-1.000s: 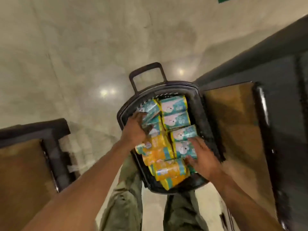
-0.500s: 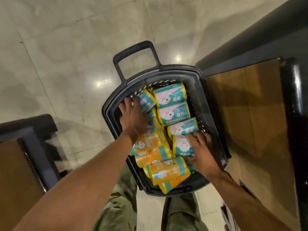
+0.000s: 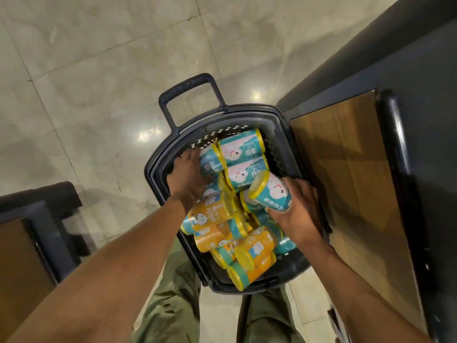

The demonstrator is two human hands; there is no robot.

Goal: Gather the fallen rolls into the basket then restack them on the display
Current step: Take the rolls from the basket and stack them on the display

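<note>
1. The dark basket point(image 3: 280, 114) stood on the pale tiled floor point(image 3: 99, 70) in the middle of the frame, its handle point(image 3: 188, 88) pointing toward the top.
2. It was filled with teal rolls in its upper half and orange rolls point(image 3: 212, 220) in its lower half.
3. The right hand point(image 3: 300, 214), at centre right, had fingers and thumb wrapped round one raised teal roll point(image 3: 270, 191), which sat tilted above the others.
4. The left hand point(image 3: 186, 175) lay on the end of a teal roll by the rim point(image 3: 210, 162) at the basket's left side, with its fingers bent over it; whether it actually gripped the roll could not be told.
5. A wooden display shelf point(image 3: 346, 174) ran just beside the basket at the right of the frame.
6. Green trousers point(image 3: 173, 298) showed at the bottom.
</note>
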